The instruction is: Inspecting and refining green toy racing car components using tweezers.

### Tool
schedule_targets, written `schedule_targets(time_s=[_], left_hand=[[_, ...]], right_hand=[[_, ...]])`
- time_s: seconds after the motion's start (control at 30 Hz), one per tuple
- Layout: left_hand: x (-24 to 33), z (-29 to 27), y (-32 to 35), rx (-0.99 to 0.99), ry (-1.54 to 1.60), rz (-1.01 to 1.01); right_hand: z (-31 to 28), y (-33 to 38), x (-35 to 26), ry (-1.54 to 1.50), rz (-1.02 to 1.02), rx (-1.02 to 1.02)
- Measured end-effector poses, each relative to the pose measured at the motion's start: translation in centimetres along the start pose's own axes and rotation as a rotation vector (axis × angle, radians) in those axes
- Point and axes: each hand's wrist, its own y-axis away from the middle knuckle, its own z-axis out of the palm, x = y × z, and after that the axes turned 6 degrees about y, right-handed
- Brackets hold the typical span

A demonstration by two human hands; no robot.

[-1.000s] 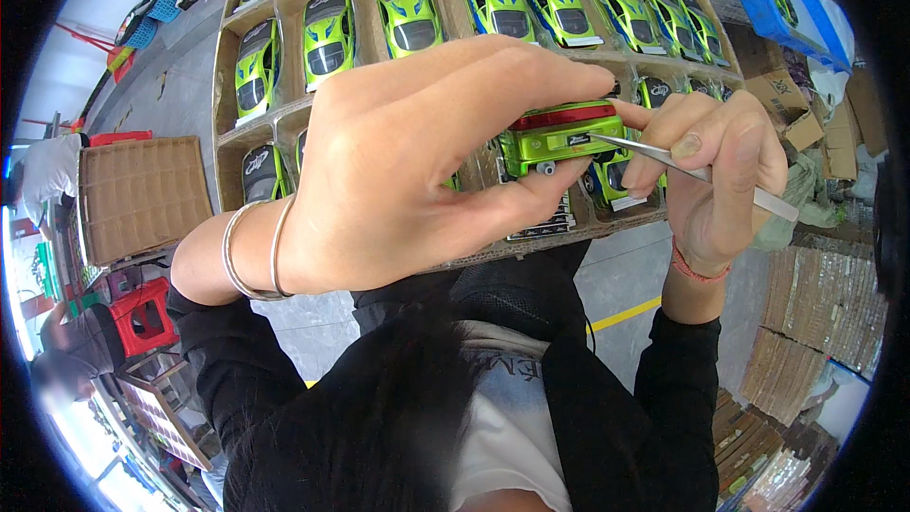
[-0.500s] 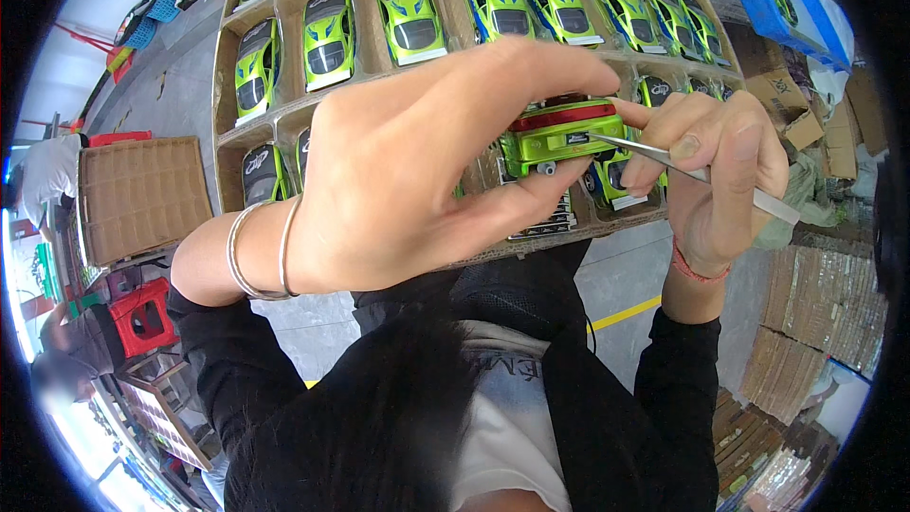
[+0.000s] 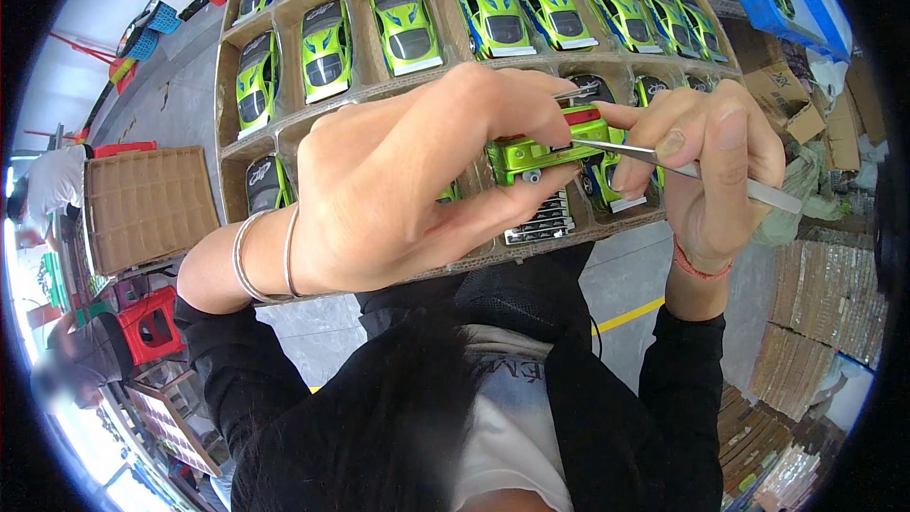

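Observation:
My left hand point(image 3: 398, 166) grips a bright green toy car point(image 3: 550, 156), its end with a red strip turned toward me. The fingertip presses down on that end, beside the tip of a pair of metal tweezers point(image 3: 654, 154). My right hand point(image 3: 716, 156) holds these tweezers closed between thumb and fingers, their point touching or almost touching the car. Whether a small piece sits at the point is hidden by the finger. Below the car lies a sheet of small dark labels point(image 3: 540, 218), partly covered by my left hand.
A compartmented cardboard tray point(image 3: 284, 0) full of similar green toy cars point(image 3: 405, 24) spreads beneath my hands. A blue bin point(image 3: 758, 0) stands at far right, stacked cardboard point(image 3: 815, 294) at right. On the left are a red stool point(image 3: 147, 327), another brown tray point(image 3: 142, 204) and other people.
My left index finger has come down onto the car's end by the tweezers' tip. The car has shifted slightly left, and the tweezers have followed it.

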Motion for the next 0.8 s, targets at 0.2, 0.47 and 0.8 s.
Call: schedule_targets(time_s=[0.2, 0.47, 0.8], left_hand=[[-0.4, 0.1, 0.0, -0.005, -0.039, 0.066], [0.2, -1.4, -2.3, -0.090, -0.090, 0.045], [-12.8, 6.6, -20.5, 0.213, -0.166, 0.316]], right_hand=[[0.0, 0.0, 0.2, -0.009, -0.018, -0.006], [-2.0, -0.2, 0.2, -0.210, -0.019, 0.292], [-8.3, 3.4, 4.3, 0.006, 0.234, 0.298]])
